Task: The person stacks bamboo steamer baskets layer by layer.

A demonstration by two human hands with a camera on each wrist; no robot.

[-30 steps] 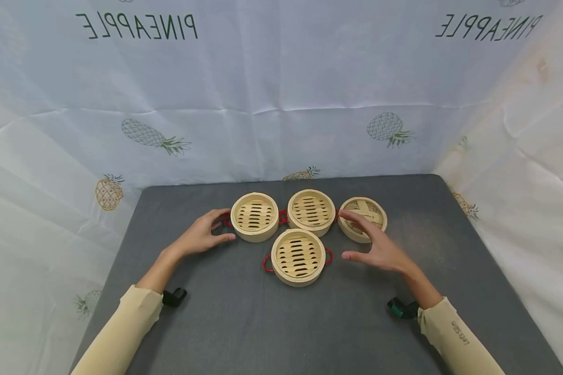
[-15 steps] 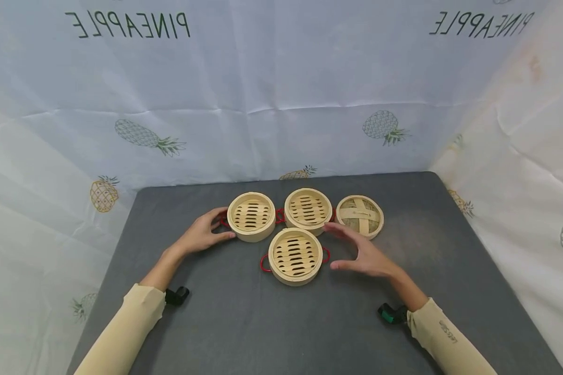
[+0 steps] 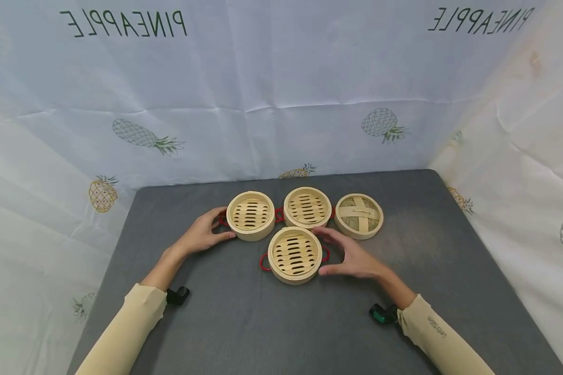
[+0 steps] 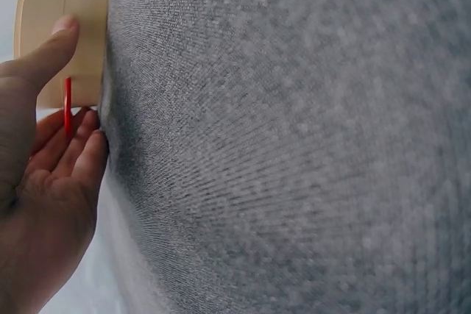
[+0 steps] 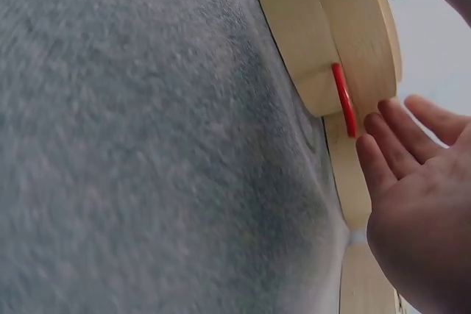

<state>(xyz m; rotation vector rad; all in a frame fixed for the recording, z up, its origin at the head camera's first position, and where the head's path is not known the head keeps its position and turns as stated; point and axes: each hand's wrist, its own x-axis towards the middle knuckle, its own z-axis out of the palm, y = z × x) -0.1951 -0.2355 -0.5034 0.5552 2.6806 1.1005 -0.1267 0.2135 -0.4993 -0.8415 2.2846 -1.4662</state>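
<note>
My left hand [image 3: 205, 233] spreads round the left side of a bamboo steamer basket [image 3: 251, 232] with slats and red handles. In the left wrist view the thumb [image 4: 55, 45] lies against the basket's wall, with straight fingers beyond the red handle [image 4: 68, 104]. My right hand [image 3: 349, 255] reaches round the right side of the front steamer basket [image 3: 294, 278], its thumb and forefinger apart at the rim. In the right wrist view the straight fingers [image 5: 401, 134] come close to that basket's red handle [image 5: 344, 101].
Behind the front basket stands another slatted steamer basket [image 3: 307, 205] with red handles. To its right sits a round piece topped with a woven cross [image 3: 358, 213]. All stand on a dark grey table [image 3: 244, 328] with pineapple-printed cloth [image 3: 262, 135] behind.
My right hand has moved left, from over the woven-topped piece to the right side of the front basket. My left hand has edged slightly closer to the left basket.
</note>
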